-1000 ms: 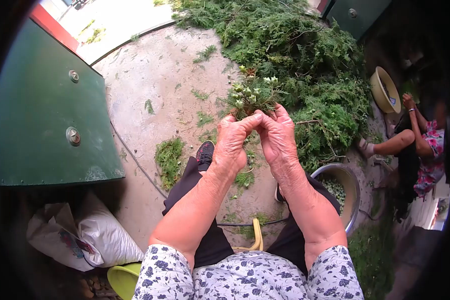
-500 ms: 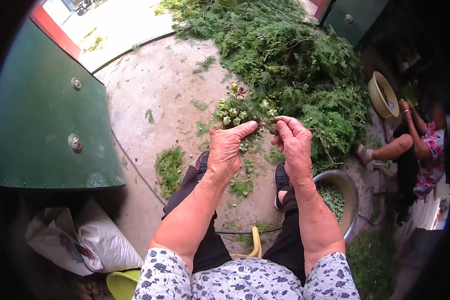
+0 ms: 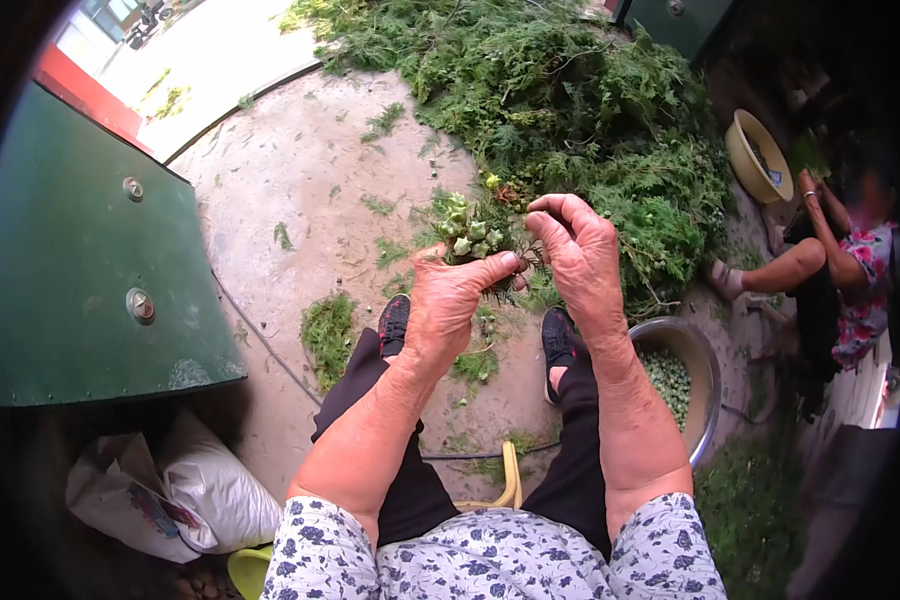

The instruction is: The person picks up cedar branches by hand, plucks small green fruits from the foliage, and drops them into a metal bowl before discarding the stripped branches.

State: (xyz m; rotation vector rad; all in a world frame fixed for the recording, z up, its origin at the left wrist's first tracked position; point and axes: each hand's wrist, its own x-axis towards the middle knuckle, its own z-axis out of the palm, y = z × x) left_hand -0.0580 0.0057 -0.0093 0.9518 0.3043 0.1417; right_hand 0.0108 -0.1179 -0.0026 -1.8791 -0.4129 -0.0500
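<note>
My left hand (image 3: 452, 297) grips a green sprig (image 3: 470, 232) that carries several pale green cones. It holds the sprig upright above my knees. My right hand (image 3: 577, 252) is just to the right of the sprig, its fingertips curled together at the sprig's top right edge. Whether those fingers pinch a cone is hidden. A metal bowl (image 3: 710, 395) with several green cones in it stands on the ground by my right leg.
A big heap of cut green branches (image 3: 590, 110) covers the concrete ahead. A green metal door (image 3: 80, 270) stands at the left, white sacks (image 3: 180, 480) below it. At the right sits another person (image 3: 840, 270) beside a yellow basin (image 3: 755, 160).
The sprig has come lower and closer. My hands, joined on it a second ago, parted, and my right hand now reaches back to its top right edge.
</note>
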